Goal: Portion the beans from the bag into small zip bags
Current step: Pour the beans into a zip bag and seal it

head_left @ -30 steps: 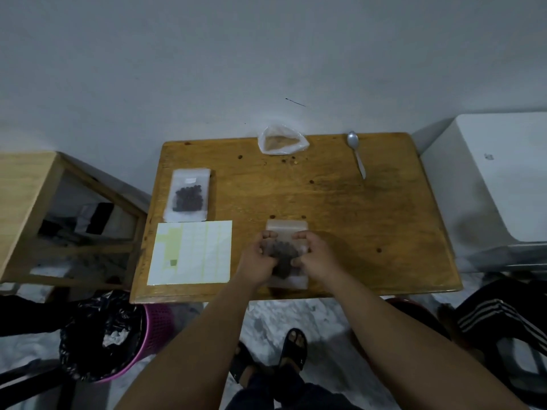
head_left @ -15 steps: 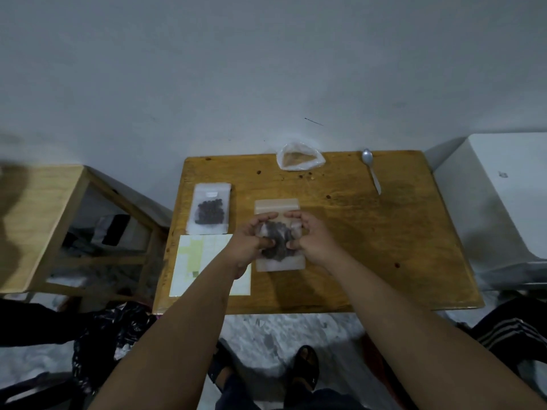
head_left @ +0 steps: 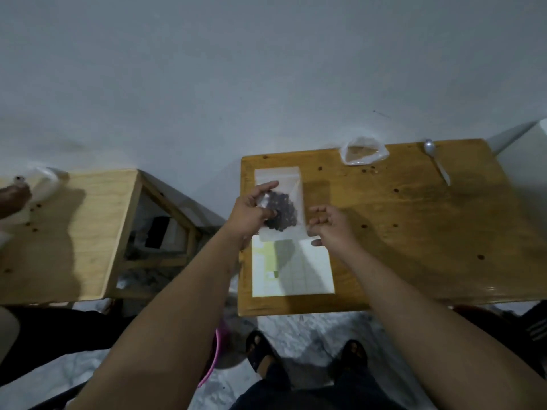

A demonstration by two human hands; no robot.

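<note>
- Beans [head_left: 281, 214] fill the zip bag [head_left: 293, 187] pinched by the left hand [head_left: 248, 214], far-left on the table [head_left: 414, 232].
- Right hand [head_left: 331, 229] loosely curled just beside it, holding nothing.
- Label sheet [head_left: 302, 270] nearer; print unreadable.
- Plastic bag [head_left: 362, 152], spoon [head_left: 438, 161] at far edge.

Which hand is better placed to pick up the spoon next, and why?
Right, probably: the right hand holds nothing, fingers loosely curled, and lies nearer the spoon. The left hand grips the filled zip bag.
</note>
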